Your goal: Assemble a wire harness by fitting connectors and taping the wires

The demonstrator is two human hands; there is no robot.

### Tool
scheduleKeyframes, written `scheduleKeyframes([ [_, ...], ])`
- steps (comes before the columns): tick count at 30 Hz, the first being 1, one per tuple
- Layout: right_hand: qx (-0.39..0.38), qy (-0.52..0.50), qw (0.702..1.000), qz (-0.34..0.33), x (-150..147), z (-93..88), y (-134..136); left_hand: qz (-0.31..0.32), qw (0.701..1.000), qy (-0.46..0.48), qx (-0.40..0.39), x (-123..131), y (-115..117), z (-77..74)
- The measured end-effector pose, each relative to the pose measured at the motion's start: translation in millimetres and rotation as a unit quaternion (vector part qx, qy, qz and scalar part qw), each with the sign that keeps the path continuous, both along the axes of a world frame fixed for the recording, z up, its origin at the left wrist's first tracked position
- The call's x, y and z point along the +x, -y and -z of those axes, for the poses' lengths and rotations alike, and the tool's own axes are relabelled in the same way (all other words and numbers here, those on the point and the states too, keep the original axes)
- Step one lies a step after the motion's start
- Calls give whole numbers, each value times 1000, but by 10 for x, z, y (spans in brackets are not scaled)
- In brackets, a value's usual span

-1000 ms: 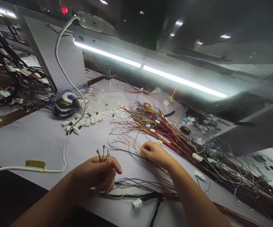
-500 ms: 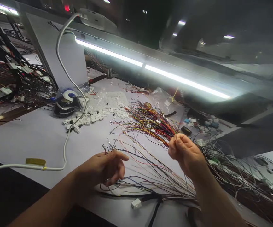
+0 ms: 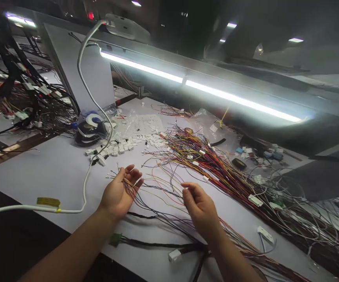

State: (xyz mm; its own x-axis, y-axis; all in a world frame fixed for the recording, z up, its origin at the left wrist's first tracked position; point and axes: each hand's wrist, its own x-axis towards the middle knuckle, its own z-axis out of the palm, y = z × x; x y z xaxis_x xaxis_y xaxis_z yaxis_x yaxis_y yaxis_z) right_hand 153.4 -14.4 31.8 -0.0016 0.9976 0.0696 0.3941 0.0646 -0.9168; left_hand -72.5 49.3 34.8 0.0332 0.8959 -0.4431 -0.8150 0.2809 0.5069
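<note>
My left hand (image 3: 120, 192) is palm up, its thumb closed over a small bunch of thin wires (image 3: 134, 192). The wires' metal terminals (image 3: 110, 175) stick out past the thumb on the left, while the fingers curl loosely upward. My right hand (image 3: 199, 207) hovers over the loose wires to the right, with thumb and index finger slightly apart and nothing visible between them. Below the hands runs a black-taped harness branch (image 3: 160, 245), with a white connector (image 3: 174, 255) and a green connector (image 3: 116, 239) on its ends.
A thick bundle of coloured wires (image 3: 213, 168) stretches across the table. White connector housings (image 3: 122, 147) lie in a pile near tape rolls (image 3: 90, 129). A white cable (image 3: 84, 188) crosses the left side. Above the table hangs a light bar (image 3: 240, 100).
My right hand has moved left and down toward the middle, its pinch loosened. My left hand has turned palm up and shifted slightly up and left with the wires.
</note>
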Motion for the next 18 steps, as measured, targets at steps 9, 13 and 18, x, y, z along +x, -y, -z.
scheduleKeyframes([
  [9,74,256,964,28,529,-11,-299,232,962,64,126,-82,156,-83],
  [13,-2,363,931,35,469,136,-335,275,938,57,203,-104,217,-57],
  [18,-2,374,927,33,336,207,-575,324,911,25,253,-140,276,34],
])
